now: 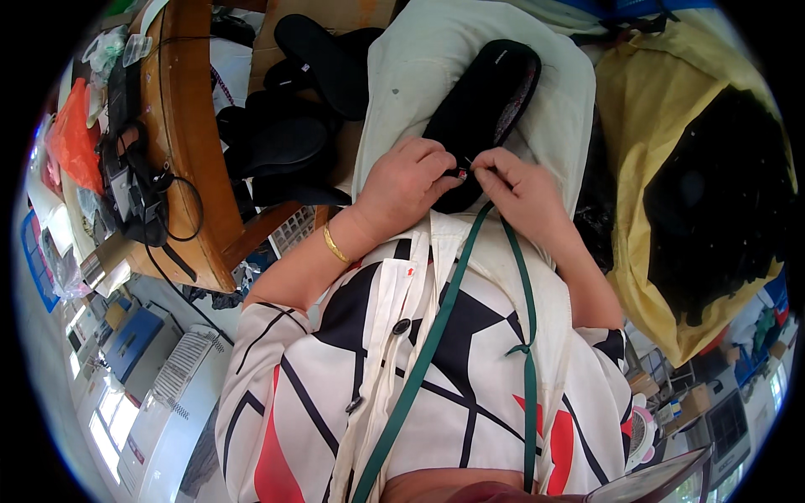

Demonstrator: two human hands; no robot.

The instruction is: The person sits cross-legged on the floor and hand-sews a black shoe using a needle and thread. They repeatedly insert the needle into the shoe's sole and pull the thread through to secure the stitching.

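Note:
A black cloth slipper (478, 101) with a patterned lining lies across the pale cloth (402, 75) over my lap, its near end toward me. My left hand (407, 180) is closed on that near end, fingers bent and thumb pressing in from the side. Opposite it, my right hand (516, 189) pinches thumb against forefinger. Something thin and light shows at its fingertips, too small to name. Between the two hands a small red and white tag (463, 173) sits on the slipper. My fingers hide part of the slipper's near end.
Several black slippers (285, 142) are piled to the left, beside a wooden table (189, 126) with bags and cables. At right stands a yellow sack (629, 126) holding black material (713, 201). A green strap (428, 352) hangs down my front.

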